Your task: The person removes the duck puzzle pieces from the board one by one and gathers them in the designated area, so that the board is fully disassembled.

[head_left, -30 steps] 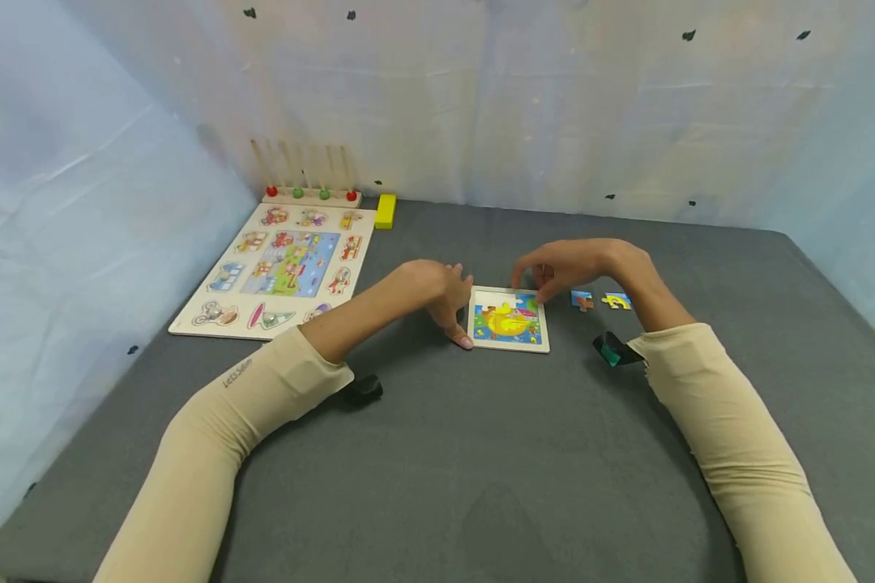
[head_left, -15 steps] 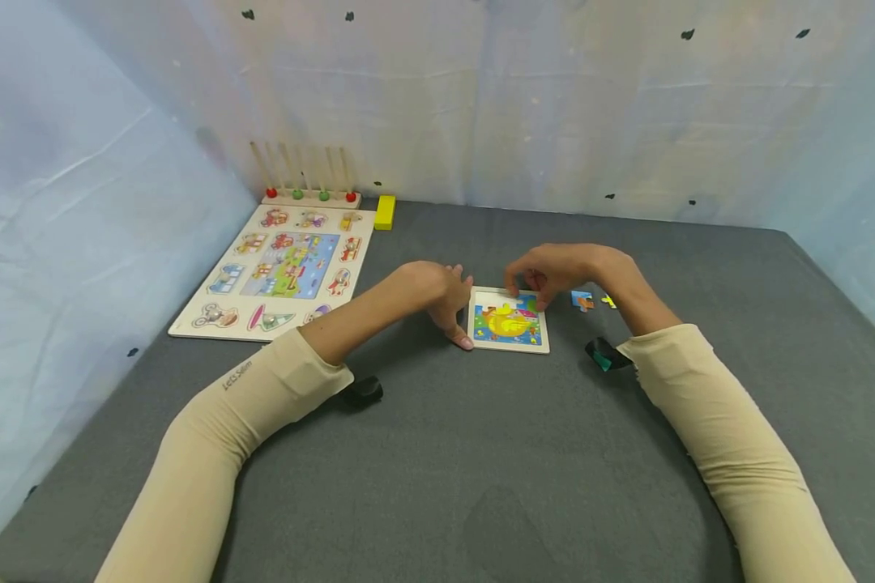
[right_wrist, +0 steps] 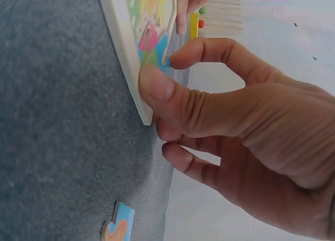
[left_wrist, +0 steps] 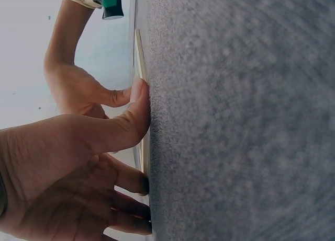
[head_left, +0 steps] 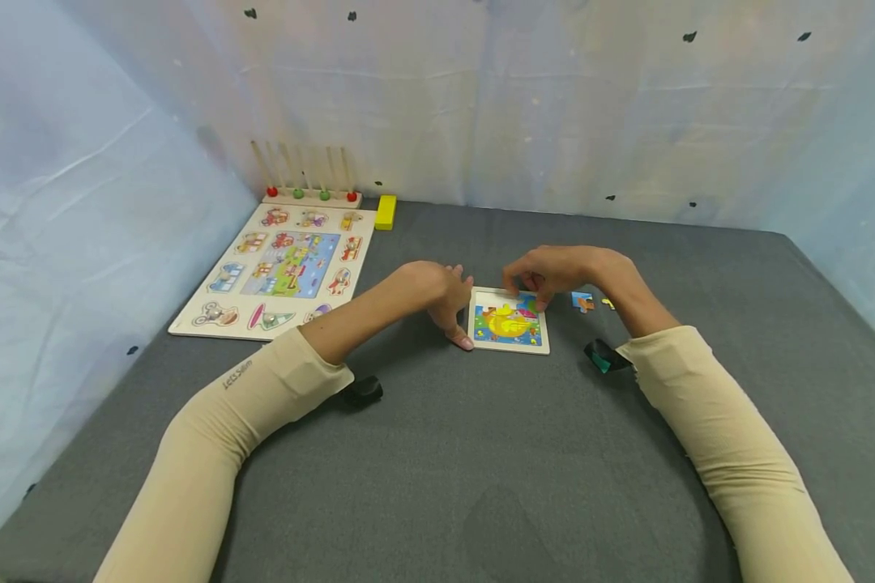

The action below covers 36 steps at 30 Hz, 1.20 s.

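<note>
In the head view a small wooden jigsaw frame (head_left: 510,351), with a yellow picture on blue, lies flat on the dark table. My left hand (head_left: 448,304) rests along its left edge; the left wrist view shows the thumb (left_wrist: 137,107) touching the frame and the other fingers fairly straight, tips at the table. At the frame's far right corner, my right hand (head_left: 550,271) pinches a blue and green puzzle piece (right_wrist: 162,45) between thumb and index finger. Part of that piece is hidden by the thumb. Beyond the index finger, the frame's upper strip shows bare wood.
Right of the frame lie a blue and brown puzzle piece (head_left: 582,302) and a yellow one (head_left: 608,303), partly covered by the right wrist. A large picture board (head_left: 211,330), a peg stand (head_left: 311,199) and a yellow block (head_left: 385,212) stand at the back left.
My right hand has shifted slightly left and down over the frame's far right corner, its wrist now covering more of the loose yellow piece. The left hand and frame have stayed put.
</note>
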### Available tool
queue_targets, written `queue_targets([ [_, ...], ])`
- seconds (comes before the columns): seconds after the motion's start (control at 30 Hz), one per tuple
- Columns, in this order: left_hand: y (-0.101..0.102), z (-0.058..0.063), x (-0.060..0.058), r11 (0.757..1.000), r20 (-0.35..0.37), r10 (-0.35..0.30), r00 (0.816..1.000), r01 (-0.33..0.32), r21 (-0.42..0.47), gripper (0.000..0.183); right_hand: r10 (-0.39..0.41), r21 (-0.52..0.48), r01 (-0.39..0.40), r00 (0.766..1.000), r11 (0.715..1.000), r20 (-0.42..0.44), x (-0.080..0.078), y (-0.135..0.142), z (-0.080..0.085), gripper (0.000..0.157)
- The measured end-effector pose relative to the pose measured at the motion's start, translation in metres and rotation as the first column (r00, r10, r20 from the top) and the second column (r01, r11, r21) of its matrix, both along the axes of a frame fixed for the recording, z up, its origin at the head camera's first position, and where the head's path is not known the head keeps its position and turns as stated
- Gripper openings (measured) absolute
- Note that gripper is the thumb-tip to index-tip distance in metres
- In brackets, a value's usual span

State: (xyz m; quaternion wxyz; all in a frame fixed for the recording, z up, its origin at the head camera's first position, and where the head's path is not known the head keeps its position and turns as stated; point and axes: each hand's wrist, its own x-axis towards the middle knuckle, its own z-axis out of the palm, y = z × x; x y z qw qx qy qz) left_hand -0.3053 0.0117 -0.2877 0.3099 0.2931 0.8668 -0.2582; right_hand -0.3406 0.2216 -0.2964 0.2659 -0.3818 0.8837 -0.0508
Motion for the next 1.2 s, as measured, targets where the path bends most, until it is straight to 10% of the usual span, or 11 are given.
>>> queue_targets([
  [1.2, 0.000, 0.000, 0.000, 1.000, 0.009, -0.013, 1.000, 0.013, 0.002, 0.124, 0.003, -0.218, -0.006, 1.000, 0.976, -0.014, 0.001, 0.015, 0.008, 0.020],
])
